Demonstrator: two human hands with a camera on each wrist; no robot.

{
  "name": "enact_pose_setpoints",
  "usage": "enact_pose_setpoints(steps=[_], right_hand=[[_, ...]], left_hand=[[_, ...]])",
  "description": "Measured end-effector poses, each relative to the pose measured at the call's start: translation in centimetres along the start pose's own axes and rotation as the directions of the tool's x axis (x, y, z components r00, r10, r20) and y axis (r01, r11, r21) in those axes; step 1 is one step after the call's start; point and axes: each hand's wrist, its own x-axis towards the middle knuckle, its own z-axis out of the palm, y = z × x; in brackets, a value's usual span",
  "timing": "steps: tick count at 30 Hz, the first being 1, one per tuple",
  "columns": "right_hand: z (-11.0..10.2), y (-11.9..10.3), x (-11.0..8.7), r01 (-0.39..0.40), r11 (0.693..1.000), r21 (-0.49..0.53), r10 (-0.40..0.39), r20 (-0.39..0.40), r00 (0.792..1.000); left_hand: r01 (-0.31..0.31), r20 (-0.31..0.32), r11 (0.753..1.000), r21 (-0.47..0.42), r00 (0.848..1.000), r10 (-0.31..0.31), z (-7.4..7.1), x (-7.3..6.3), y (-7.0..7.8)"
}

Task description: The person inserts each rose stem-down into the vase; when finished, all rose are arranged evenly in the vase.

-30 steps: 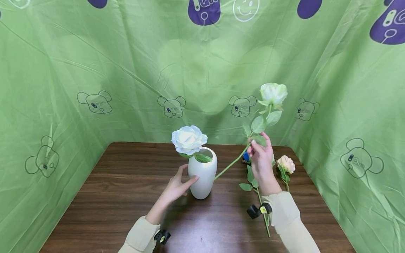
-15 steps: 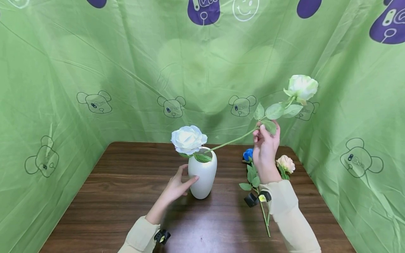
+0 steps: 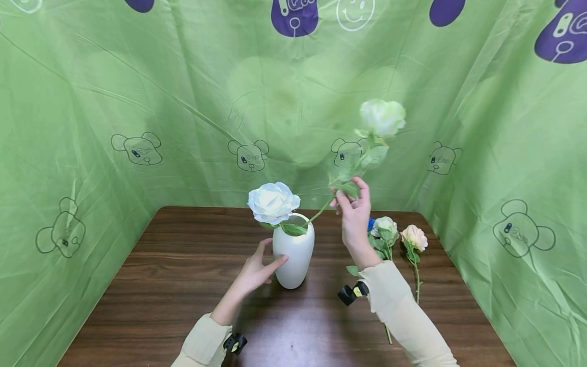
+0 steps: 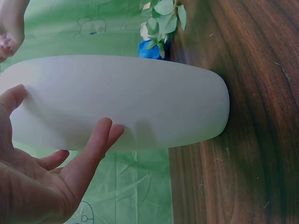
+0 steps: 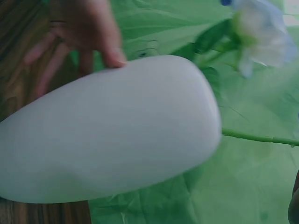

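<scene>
A white vase [image 3: 293,265] stands upright on the brown wooden table. My left hand [image 3: 255,267] holds its left side, thumb on the front and fingers reaching behind; the left wrist view shows the fingertips [image 4: 103,125] against the wall. A pale blue-white rose [image 3: 273,203] leans out of the mouth to the left. With thumb and fingers, my right hand [image 3: 355,216] pinches the leafy stem of a greenish-white rose [image 3: 382,118], whose bloom is raised at the upper right. That stem slants down into the vase mouth, its lower end hidden inside.
Right of the vase lie a blue rose [image 3: 370,225], mostly hidden by the right arm, a white rose [image 3: 386,228] and a peach rose [image 3: 415,237]. Green cloth [image 3: 192,112] with printed bears hangs behind and along both sides of the table [image 3: 183,285].
The greenish-white rose's stem was outside the vase, then rose to its rim and now enters the mouth. My right hand went up and right, then back left. The left hand stayed still.
</scene>
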Motion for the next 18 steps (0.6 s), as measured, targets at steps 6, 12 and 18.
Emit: enact_pose_setpoints(steps=[6, 12, 18], right_hand=[[1.4, 0.5, -1.3, 0.070, 0.976, -0.205, -0.028, 0.204, 0.979], [2.2, 0.2, -2.5, 0.160, 0.886, -0.435, 0.001, 0.347, 0.938], [2.3, 0.0, -3.2, 0.170, 0.810, -0.562, 0.096, 0.412, 0.906]], left_hand=[[0.004, -0.004, 1.000, 0.002, 1.000, -0.004, 0.1, -0.1, 0.0], [0.006, 0.000, 1.000, -0.001, 1.000, -0.006, 0.1, 0.0, 0.1], [0.013, 0.012, 1.000, 0.003, 1.000, -0.013, 0.0, 0.1, 0.0]])
